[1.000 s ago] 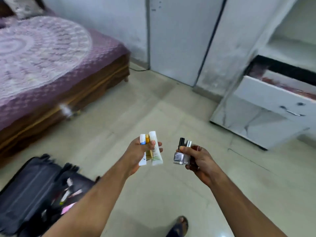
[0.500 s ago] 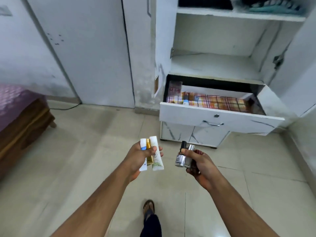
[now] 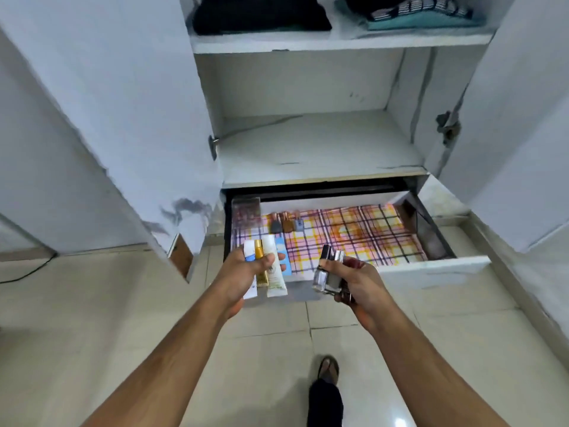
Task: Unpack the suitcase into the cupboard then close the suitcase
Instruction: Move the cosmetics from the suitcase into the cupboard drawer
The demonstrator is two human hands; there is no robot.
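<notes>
The left hand (image 3: 246,274) is gripping three tubes (image 3: 271,272) and the right hand (image 3: 354,280) is clutching small bottles (image 3: 328,275), both hovering at the front of the open drawer (image 3: 431,268), lined with checked cloth (image 3: 354,238). Folded clothes (image 3: 261,13) are lying on the cupboard's top shelf (image 3: 338,41), above a pale tiled floor (image 3: 92,303).

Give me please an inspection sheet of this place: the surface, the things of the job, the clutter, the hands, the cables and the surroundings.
Surface: open drawer lined with a checked cloth; bare shelf above it.
Job's things: tubes held in the left hand; small bottles held in the right hand; suitcase not in view.
Clutter: three little bottles and a clear box at the back left of the drawer.
Hands: left hand and right hand both grip their things in front of the drawer.
Cables: dark cable on the floor at the left.
Surroundings: folded clothes on the top shelf; cupboard doors open; tiled floor.
</notes>
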